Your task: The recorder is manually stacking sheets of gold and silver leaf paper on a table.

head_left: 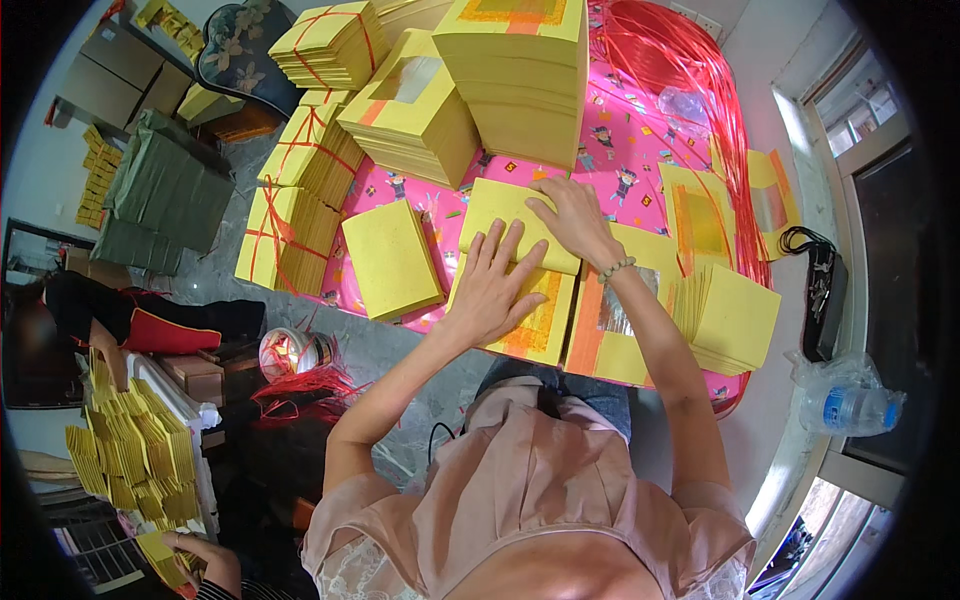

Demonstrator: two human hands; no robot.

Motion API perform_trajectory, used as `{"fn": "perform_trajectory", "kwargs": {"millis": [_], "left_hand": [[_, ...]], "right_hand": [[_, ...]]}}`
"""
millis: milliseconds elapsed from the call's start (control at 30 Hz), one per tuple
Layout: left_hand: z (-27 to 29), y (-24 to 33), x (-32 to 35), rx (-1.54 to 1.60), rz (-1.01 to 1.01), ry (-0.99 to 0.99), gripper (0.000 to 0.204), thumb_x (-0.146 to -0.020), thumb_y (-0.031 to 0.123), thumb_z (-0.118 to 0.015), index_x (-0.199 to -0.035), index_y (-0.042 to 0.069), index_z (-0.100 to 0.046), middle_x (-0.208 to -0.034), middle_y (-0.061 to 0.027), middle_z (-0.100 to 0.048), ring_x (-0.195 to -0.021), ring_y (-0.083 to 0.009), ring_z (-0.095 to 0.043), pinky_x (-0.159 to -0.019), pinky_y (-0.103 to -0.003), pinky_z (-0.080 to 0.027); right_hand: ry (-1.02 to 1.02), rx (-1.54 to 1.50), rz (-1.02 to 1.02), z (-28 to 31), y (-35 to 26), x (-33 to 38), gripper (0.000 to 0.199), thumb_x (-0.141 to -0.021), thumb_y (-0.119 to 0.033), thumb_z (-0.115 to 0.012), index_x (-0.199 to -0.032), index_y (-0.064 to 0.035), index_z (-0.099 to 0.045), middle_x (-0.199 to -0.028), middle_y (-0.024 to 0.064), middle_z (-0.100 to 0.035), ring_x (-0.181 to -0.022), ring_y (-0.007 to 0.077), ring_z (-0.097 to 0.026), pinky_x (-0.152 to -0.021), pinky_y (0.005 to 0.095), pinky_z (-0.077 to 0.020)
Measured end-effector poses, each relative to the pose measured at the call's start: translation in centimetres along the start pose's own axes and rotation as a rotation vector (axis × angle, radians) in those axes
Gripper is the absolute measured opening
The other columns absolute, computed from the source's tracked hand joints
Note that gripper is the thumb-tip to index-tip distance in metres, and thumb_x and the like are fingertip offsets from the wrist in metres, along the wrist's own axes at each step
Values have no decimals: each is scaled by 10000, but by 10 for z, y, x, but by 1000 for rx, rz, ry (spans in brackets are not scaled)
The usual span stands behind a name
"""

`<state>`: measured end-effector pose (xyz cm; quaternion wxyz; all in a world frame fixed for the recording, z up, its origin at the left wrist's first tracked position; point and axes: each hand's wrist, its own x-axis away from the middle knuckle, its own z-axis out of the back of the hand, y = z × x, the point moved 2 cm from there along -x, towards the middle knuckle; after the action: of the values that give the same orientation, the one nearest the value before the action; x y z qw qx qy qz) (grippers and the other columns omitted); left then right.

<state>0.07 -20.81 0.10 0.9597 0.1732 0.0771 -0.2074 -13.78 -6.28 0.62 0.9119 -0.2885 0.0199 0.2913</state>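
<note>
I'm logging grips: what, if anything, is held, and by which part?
No clear grip: the left hand lies spread over yellow paper; the right hand rests at its upper right.

We can read no words clearly; to the right of the pink surface (650, 140), a clear bottle (867, 410) bears a blue label (833, 408), its print too small.
</note>
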Motion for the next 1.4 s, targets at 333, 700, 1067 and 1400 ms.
{"fn": "perform_trajectory", "kwargs": {"millis": [333, 700, 1067, 1400], "left_hand": [[-2, -2, 0, 11, 3, -1, 659, -975, 456, -547, -1538, 157, -379, -1584, -244, -273, -1465, -476, -214, -1190, -590, -164], [-2, -1, -1, 11, 9, -8, 646, -980, 457, -533, -1533, 157, -388, -1580, -250, -279, -1459, -487, -217, -1186, -597, -174], [-5, -1, 1, 8, 7, -4, 638, -985, 466, -522, -1527, 154, -398, -1584, -249, -281, -1462, -488, -218, -1191, -592, -173], [-5, -2, -1, 3, 15, -8, 643, -979, 498, -520, -1526, 179, -411, -1583, -244, -296, -1464, -491, -226, -1193, -588, -186]], "right_hand": [[28, -54, 21, -4, 2, 2, 358, -976, -299, -605, -1178, -8, -656, -1109, 181, -660, -1061, 371, -612, -912, 470, -460], [17, -41, -2, -9, 4, 0, 373, -981, -317, -595, -1185, -9, -647, -1168, 186, -655, -1121, 375, -594, -970, 469, -456], [194, 12, 142, 13, -19, 44, 419, -946, -274, -636, -1281, -25, -600, -1279, 150, -614, -1223, 344, -547, -1035, 464, -403], [-155, 171, 196, 7, -20, 128, 702, -983, -390, -558, -1574, -120, -293, -1617, 99, -313, -1515, 320, -222, -1214, 570, -151]]}}
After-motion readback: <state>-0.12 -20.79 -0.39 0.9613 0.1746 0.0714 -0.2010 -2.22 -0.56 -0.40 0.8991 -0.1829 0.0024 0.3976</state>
